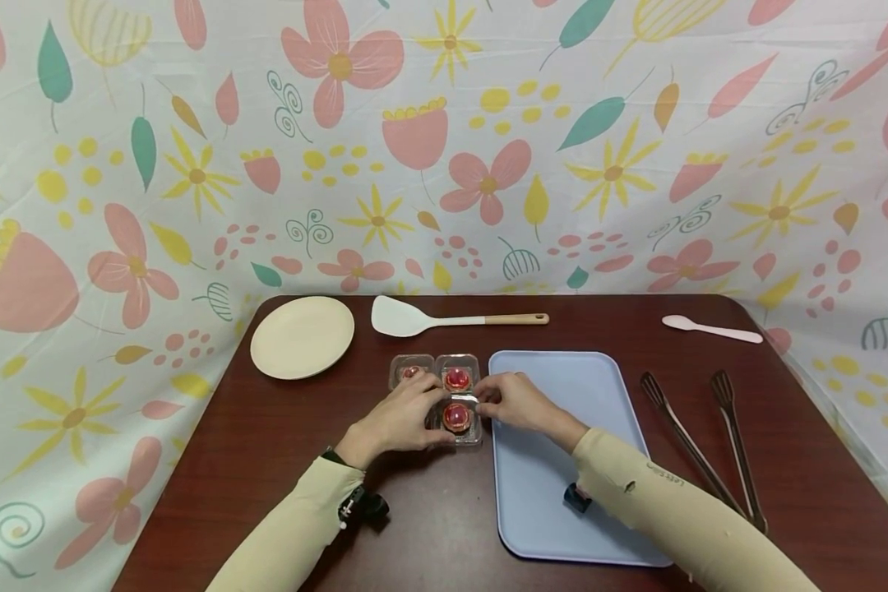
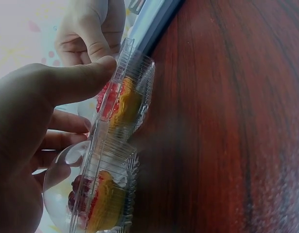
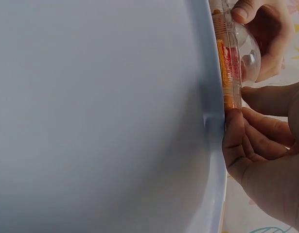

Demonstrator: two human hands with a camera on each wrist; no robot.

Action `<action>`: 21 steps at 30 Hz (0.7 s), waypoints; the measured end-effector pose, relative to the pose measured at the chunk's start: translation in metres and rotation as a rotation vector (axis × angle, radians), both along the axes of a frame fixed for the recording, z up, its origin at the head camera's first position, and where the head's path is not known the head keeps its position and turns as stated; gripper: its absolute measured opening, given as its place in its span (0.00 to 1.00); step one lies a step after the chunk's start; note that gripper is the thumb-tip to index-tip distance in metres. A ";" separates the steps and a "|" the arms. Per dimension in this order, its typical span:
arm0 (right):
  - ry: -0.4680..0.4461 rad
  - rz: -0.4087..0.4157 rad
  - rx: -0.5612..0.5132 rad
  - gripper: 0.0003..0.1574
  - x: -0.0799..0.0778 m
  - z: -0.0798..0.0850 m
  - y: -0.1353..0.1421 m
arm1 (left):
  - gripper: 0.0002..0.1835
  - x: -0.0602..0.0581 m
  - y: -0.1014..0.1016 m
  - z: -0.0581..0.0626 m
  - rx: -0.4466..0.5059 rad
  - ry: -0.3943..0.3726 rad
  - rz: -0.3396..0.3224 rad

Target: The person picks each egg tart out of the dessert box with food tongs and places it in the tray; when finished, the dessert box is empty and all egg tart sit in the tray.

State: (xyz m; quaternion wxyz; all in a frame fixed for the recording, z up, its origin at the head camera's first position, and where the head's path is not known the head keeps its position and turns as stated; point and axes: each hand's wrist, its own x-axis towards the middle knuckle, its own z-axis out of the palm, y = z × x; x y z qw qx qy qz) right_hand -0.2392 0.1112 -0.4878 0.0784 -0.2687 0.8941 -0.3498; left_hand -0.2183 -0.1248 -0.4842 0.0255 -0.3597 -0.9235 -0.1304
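Three tarts (image 1: 456, 418) visible in clear container (image 1: 474, 440); right hand (image 1: 516, 401) pinching edge.

- Your two hands (image 1: 401, 411)
- One clear clamshell pack (image 1: 468, 399), your clock's centre
- Three fruit tarts (image 1: 456, 418) visible inside
- One cream plate (image 1: 302, 338), 10 o'clock
- One white turner (image 1: 455, 321), 12 o'clock
- One pink spoon (image 1: 713, 329), 2:30
- One pair of tongs (image 1: 686, 437), 3 o'clock
- One blue tray (image 1: 540, 460), 4 o'clock

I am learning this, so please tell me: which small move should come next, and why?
The right hand should probably lift the lid slightly: it pinches the clear container, the left hand also holds it, and the lid covers the tarts.
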 end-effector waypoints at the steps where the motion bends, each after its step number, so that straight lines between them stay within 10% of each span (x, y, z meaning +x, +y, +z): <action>1: -0.004 -0.001 -0.001 0.10 0.000 0.000 0.000 | 0.34 0.000 0.000 0.000 -0.002 -0.003 0.002; 21: 0.112 -0.011 0.086 0.11 0.007 0.012 -0.010 | 0.35 0.003 0.004 0.004 -0.030 -0.032 0.038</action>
